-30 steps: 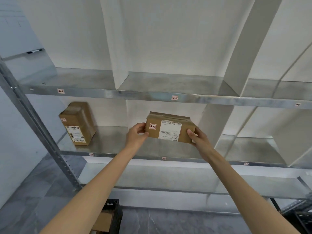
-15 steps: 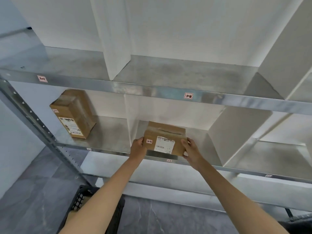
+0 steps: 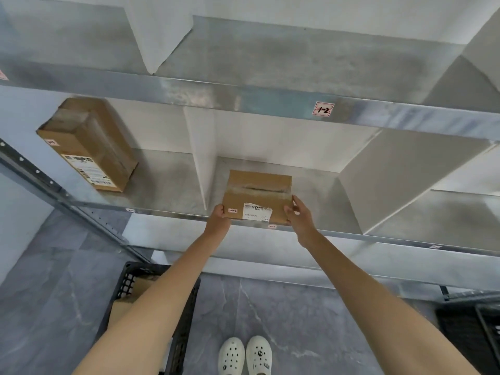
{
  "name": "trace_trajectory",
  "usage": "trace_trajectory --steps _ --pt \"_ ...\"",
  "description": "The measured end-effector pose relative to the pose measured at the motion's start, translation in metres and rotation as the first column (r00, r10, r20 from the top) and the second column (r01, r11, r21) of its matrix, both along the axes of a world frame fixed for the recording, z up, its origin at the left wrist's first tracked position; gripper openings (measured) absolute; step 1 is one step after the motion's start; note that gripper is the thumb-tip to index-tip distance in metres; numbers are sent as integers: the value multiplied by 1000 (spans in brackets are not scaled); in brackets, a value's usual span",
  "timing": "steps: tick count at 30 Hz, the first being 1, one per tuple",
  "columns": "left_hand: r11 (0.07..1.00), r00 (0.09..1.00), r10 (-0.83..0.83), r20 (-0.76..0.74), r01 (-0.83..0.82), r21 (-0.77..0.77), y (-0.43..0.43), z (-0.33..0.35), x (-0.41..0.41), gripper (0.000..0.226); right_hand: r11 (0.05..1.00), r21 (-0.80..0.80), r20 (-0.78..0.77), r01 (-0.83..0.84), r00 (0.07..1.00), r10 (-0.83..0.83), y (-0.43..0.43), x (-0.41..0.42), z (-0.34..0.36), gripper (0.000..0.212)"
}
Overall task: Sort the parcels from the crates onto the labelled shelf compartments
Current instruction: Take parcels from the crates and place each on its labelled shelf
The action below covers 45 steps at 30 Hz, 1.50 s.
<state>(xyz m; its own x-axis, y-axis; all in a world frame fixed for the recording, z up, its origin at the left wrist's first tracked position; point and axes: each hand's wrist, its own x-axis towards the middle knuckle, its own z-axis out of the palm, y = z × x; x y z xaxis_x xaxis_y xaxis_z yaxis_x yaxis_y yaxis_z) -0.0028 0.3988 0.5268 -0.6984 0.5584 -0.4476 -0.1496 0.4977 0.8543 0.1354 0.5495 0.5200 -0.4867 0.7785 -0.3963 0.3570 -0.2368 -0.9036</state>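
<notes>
A small brown cardboard parcel (image 3: pixel 258 194) with a white shipping label and a small red-edged tag lies flat at the front of the middle compartment of the second metal shelf (image 3: pixel 319 185). My left hand (image 3: pixel 219 216) grips its left front corner. My right hand (image 3: pixel 299 216) holds its right end, thumb on top. A tag (image 3: pixel 272 226) is stuck to the shelf edge just under the parcel. A taller brown parcel (image 3: pixel 89 143) stands in the compartment to the left.
The top shelf carries a tag reading 1-2 (image 3: pixel 323 109). White dividers (image 3: pixel 201 158) split the shelves into compartments. A black crate (image 3: pixel 151 299) holding cardboard parcels stands on the grey floor at lower left; another black crate (image 3: pixel 470 331) is at lower right. White shoes (image 3: pixel 244 354) are below.
The parcel came down from in front of the shelf and now lies on the second shelf's middle compartment, both hands still on it. The view tilted downward, showing floor, crates and shoes.
</notes>
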Motion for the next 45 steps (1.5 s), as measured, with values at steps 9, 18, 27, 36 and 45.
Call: trace_trajectory --steps 9,18,27,36,45 --pt "999 999 47 -16 -47 -5 5 -19 -1 51 997 35 8 73 997 -74 5 -5 -14 34" --pt "973 986 78 -148 -108 -205 46 -15 -26 45 993 47 -13 111 994 -111 20 -39 -12 35" --pt "944 949 315 -24 -316 -92 73 -22 -47 32 993 62 -2 102 995 -102 36 -70 -11 40" --pt "932 905 332 265 -359 59 64 5 -39 25 988 116 111 103 987 -116 39 -66 13 58" --pt "964 929 177 326 -231 135 43 85 -11 28 952 305 45 -40 999 28 24 -60 91 25"
